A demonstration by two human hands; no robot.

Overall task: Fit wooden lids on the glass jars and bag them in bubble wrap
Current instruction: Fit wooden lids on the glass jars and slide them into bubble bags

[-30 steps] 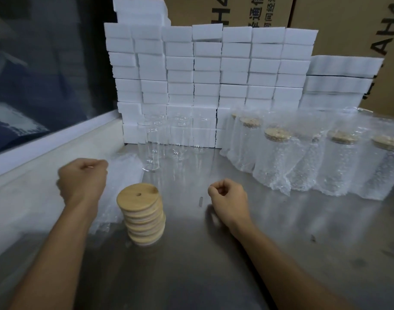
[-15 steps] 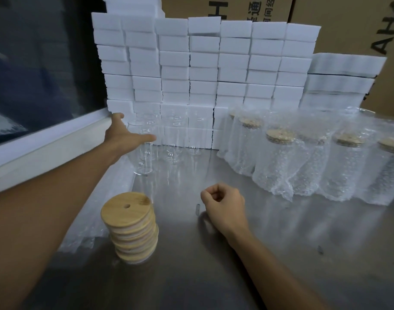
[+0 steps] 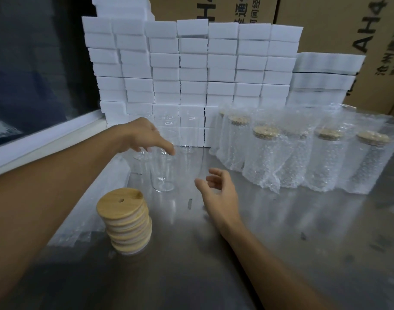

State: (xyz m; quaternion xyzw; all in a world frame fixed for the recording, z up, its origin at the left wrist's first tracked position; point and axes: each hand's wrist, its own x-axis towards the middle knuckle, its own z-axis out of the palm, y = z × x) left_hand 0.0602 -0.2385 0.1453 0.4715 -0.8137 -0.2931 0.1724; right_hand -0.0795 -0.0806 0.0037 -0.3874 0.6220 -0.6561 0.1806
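A bare glass jar (image 3: 162,168) was gripped at its rim by the left hand (image 3: 144,136), the right hand (image 3: 218,186) held loosely spread and empty; a wooden lid (image 3: 120,201) was probably needed next.

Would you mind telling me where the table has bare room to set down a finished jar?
The widest bare steel lies in front of the bubble-wrapped jars, right of the right hand. A smaller patch sits between the lid stack and that hand. It is crowded at the back: empty glass jars, foam blocks, and bubble-wrap bags along the left.
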